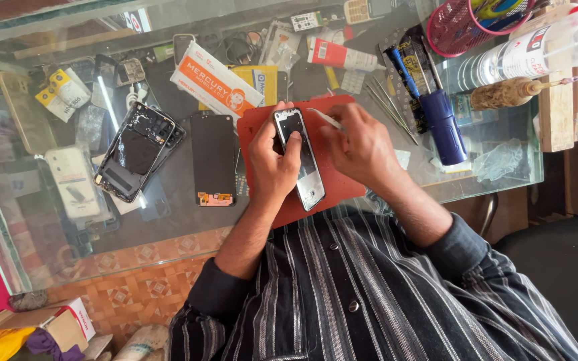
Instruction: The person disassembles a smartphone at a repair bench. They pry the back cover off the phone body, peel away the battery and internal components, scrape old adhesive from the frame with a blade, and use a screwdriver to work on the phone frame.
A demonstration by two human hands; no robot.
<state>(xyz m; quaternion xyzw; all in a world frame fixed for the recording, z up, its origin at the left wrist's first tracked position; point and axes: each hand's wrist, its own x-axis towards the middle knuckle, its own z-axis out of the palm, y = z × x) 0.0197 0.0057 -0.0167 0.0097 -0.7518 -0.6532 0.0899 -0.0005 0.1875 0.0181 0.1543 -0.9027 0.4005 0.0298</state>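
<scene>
A dark phone frame (300,160) with a shiny rim lies on a red work mat (332,180) on the glass counter. My left hand (270,164) grips the phone from its left side, thumb pressed across the face. My right hand (359,147) hovers just right of the phone's top end and pinches a thin pale tool (324,118). The tool's tip points toward the phone's upper corner.
An opened phone body (135,152) and a black screen panel (213,167) lie left of the mat. An orange-and-white box (214,83) sits behind them. A blue-handled tool (444,127), pink mesh basket (461,28), clear bottle (526,57) and wooden block (556,110) stand right.
</scene>
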